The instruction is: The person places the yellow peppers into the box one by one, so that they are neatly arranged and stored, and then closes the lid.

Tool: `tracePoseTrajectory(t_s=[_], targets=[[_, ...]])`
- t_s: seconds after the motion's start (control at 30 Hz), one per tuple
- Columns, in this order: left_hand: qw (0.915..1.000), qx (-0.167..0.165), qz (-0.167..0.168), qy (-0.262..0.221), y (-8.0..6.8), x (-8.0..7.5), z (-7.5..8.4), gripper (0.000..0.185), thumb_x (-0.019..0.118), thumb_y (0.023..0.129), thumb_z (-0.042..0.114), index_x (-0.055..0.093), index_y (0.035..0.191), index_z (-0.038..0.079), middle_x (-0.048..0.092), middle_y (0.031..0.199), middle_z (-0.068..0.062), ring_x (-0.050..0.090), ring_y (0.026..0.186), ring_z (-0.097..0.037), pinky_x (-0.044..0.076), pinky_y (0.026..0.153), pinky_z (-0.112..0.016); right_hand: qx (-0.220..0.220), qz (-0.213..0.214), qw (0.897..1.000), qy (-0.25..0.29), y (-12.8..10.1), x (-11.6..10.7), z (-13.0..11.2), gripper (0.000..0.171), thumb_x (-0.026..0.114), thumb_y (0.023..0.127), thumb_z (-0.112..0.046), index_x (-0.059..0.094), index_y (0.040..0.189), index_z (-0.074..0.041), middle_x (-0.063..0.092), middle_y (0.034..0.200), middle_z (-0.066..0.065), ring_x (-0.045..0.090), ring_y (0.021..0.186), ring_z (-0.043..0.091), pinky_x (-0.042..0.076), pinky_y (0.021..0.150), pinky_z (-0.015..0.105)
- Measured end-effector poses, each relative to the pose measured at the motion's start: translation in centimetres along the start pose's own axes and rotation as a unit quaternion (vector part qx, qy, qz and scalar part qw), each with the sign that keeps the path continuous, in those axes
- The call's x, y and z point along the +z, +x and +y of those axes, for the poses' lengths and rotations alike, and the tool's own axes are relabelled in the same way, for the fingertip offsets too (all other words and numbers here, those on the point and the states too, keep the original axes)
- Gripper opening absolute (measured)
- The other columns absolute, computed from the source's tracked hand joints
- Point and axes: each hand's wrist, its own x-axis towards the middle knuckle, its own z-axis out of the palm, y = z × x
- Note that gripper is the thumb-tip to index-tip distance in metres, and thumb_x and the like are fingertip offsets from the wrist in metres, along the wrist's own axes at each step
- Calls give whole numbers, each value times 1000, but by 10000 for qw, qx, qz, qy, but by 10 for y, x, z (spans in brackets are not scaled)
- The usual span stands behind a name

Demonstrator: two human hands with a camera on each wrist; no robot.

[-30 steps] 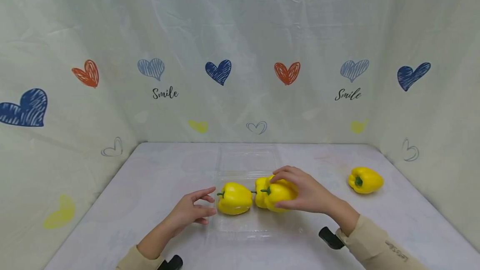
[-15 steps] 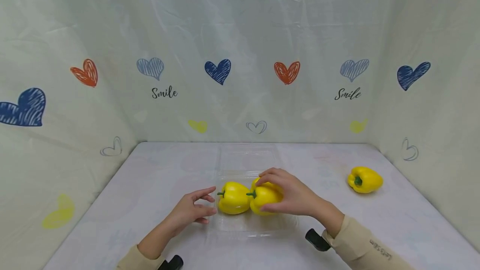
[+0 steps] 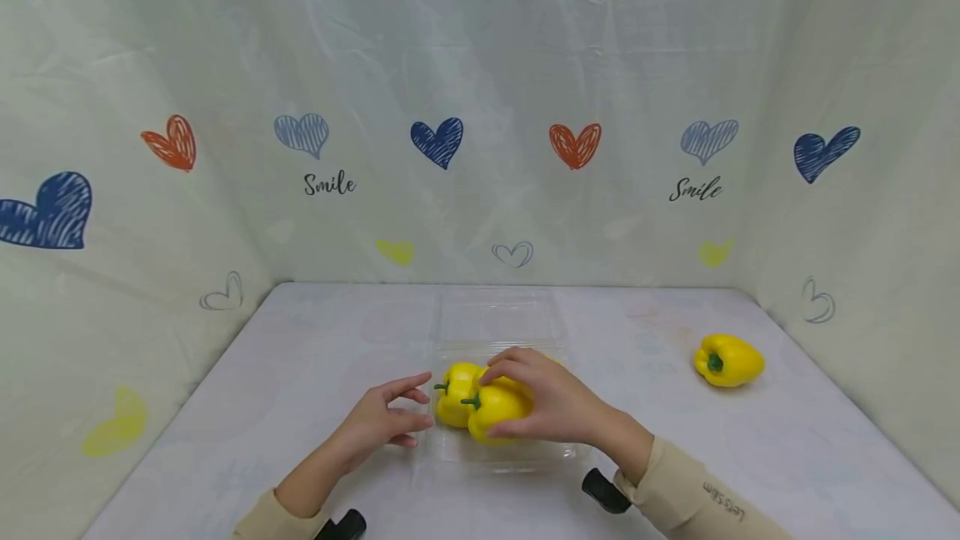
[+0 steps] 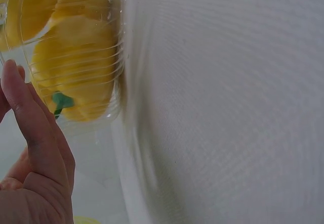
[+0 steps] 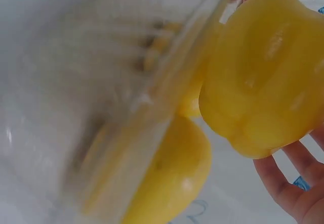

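Moved: since a second ago I see my right hand (image 3: pixel 551 402) carry its yellow pepper (image 3: pixel 495 412) leftward, from the tray's right part to its front left, now against the pepper already lying there.
Unmoved: my left hand (image 3: pixel 378 422) keeps the same spot by the tray's left edge; the lone pepper (image 3: pixel 728 359) at far right has not shifted.
Right hand: fingers curled over the top of the held pepper, thumb along its near side; the right wrist view shows fingertips (image 5: pixel 283 183) wrapped under the fruit (image 5: pixel 263 77).
Left hand: relaxed and holding nothing, fingers loosely extended toward the tray's rim; whether they touch the plastic I cannot tell. In the left wrist view the straight fingers (image 4: pixel 33 123) stand just beside the tray wall.
Held pepper: stem pointing left, low over the clear plastic tray (image 3: pixel 510 461); I cannot tell whether it rests on the bottom.
Second pepper (image 3: pixel 453 390): inside the tray, stem to the left, partly hidden behind the held one and touching it.
Tray: transparent clamshell, lid (image 3: pixel 491 319) open and lying flat behind it on the white table (image 3: pixel 315 357).
Lone pepper: on the table, well apart from the tray.
Backdrop: pale cloth with hearts and the word Smile.
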Motion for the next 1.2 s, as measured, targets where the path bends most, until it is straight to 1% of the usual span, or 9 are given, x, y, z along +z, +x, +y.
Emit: tracePoseTrajectory(t_s=[0.27, 0.5, 0.6, 0.7, 0.77, 0.87, 1.0, 1.07, 1.2], targets=[[9997, 176, -146, -60, 0, -2, -1, 69, 75, 79, 13, 43, 139, 6, 51, 111, -11, 56, 67, -19, 56, 65, -33, 193, -379, 9991, -21, 9, 17, -11, 44, 77, 74, -42, 61, 110, -23, 53, 117, -6, 48, 110, 14, 42, 95, 33], [9994, 263, -226, -94, -1, -3, -2, 71, 77, 77, 16, 42, 139, 5, 50, 111, -12, 56, 67, -20, 56, 65, -33, 372, -693, 9966, -263, 14, 27, -15, 48, 75, 75, -46, 61, 114, -22, 52, 122, -4, 47, 114, 16, 42, 97, 34], [9994, 257, -222, -90, -1, -2, -2, 71, 77, 77, 16, 43, 139, 5, 50, 111, -12, 56, 67, -19, 56, 65, -33, 441, -936, 9944, -226, 14, 24, -15, 48, 74, 76, -43, 60, 117, -22, 50, 126, -2, 46, 117, 17, 41, 98, 36], [9994, 258, -222, -87, -1, -2, -2, 71, 77, 77, 16, 43, 139, 5, 51, 110, -12, 57, 67, -19, 56, 65, -33, 478, -1203, 9915, -90, 13, 18, -13, 49, 74, 77, -33, 58, 122, -22, 47, 131, 1, 45, 119, 18, 40, 99, 37], [9995, 244, -206, -83, -1, -2, -2, 72, 77, 77, 16, 43, 139, 5, 51, 110, -12, 57, 67, -19, 56, 65, -33, 460, -1281, 9907, 34, 12, 15, -11, 49, 73, 77, -27, 56, 122, -21, 47, 130, 0, 46, 118, 17, 39, 100, 36], [9996, 209, -172, -73, -2, -2, -1, 71, 77, 77, 15, 43, 139, 5, 51, 110, -12, 56, 66, -19, 56, 65, -33, 386, -1285, 9908, 195, 11, 13, -7, 44, 73, 77, -21, 56, 117, -19, 49, 126, -2, 47, 115, 14, 39, 100, 32], [9999, 133, -105, -32, -2, -1, -1, 70, 76, 78, 15, 44, 139, 6, 51, 111, -11, 56, 66, -19, 56, 65, -33, 305, -1311, 9908, 134, 11, 15, -5, 28, 71, 81, -21, 61, 107, -18, 54, 125, -3, 48, 116, 14, 38, 101, 33], [9999, 116, -96, -23, -1, -1, -1, 69, 76, 78, 14, 44, 139, 7, 51, 111, -11, 56, 66, -20, 56, 65, -33, 298, -1349, 9904, 52, 12, 16, -6, 23, 71, 83, -22, 64, 105, -19, 55, 125, -2, 48, 118, 15, 37, 102, 34], [9997, 154, -154, -73, -1, -2, -2, 69, 75, 79, 14, 43, 139, 6, 51, 111, -11, 57, 67, -20, 56, 65, -33, 296, -1384, 9899, -64, 14, 19, -7, 23, 70, 84, -24, 67, 106, -20, 55, 123, -2, 49, 115, 15, 39, 100, 33]])
